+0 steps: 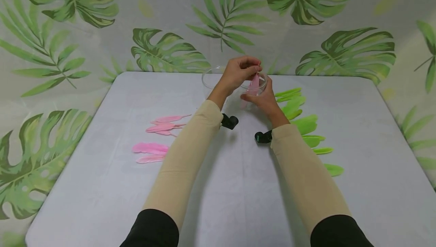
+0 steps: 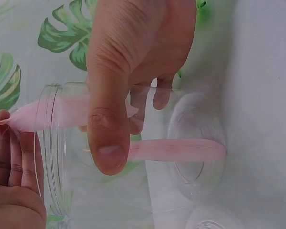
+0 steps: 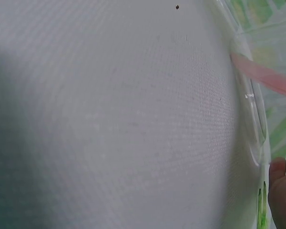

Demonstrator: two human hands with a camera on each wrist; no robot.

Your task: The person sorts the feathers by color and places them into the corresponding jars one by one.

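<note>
At the table's far edge my left hand (image 1: 238, 72) pinches a pink feather (image 1: 253, 82) by its quill, over the mouth of a clear jar (image 2: 57, 179). The lower part of this feather hangs inside the jar. My right hand (image 1: 265, 98) grips the jar's side, its thumb (image 2: 107, 138) across the wall in the left wrist view. A second pink feather (image 2: 181, 150) stands inside, its tip at the jar's base. In the right wrist view only part of the right hand (image 3: 283, 193) shows beside the jar.
Another clear jar (image 1: 204, 80) stands to the left, partly behind my left hand. Several pink feathers (image 1: 151, 148) lie on the white table (image 1: 238, 201) at left, some partly covered by my sleeve. Several green feathers (image 1: 306, 125) lie at right, beside and under my right arm.
</note>
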